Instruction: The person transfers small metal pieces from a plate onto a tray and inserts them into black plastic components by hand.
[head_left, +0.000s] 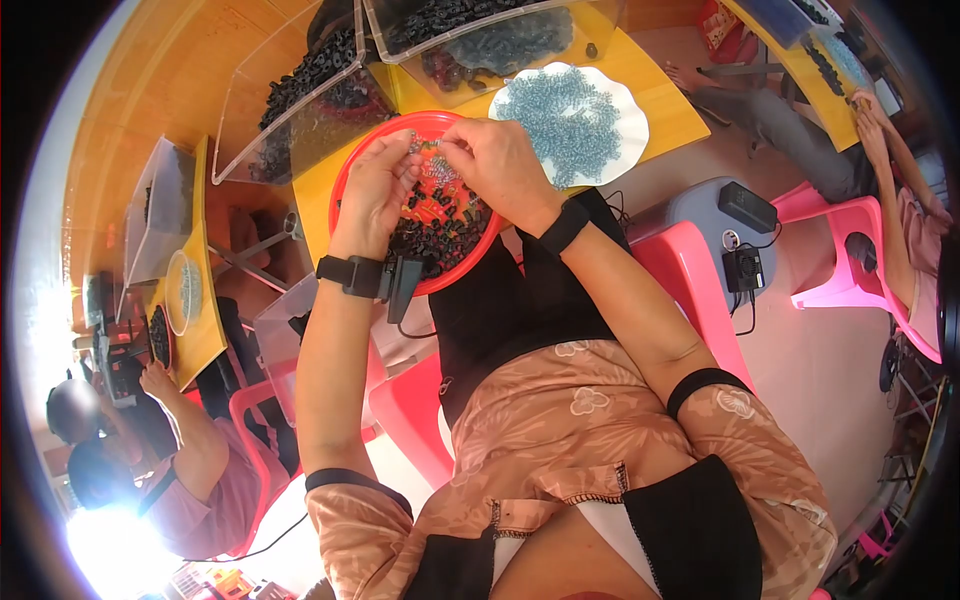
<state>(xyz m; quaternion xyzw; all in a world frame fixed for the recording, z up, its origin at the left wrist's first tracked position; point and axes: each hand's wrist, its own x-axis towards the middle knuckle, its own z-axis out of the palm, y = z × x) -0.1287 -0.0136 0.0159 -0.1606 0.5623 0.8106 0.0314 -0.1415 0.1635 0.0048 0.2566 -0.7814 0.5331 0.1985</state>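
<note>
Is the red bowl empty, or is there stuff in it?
Not empty: the red bowl holds many small black pieces, with bare red patches between them.

pretty bright overall, but there's blown-out glare at 8 o'clock and heavy fisheye bending toward black corners.

The red basin is smooth, glossy plastic; the black pieces in it look like duller plastic. The white plate has a smooth sheen. The clear bin is see-through plastic, the pink chair glossy plastic, the shirt soft cloth, the 2 wrist straps matt.
</note>
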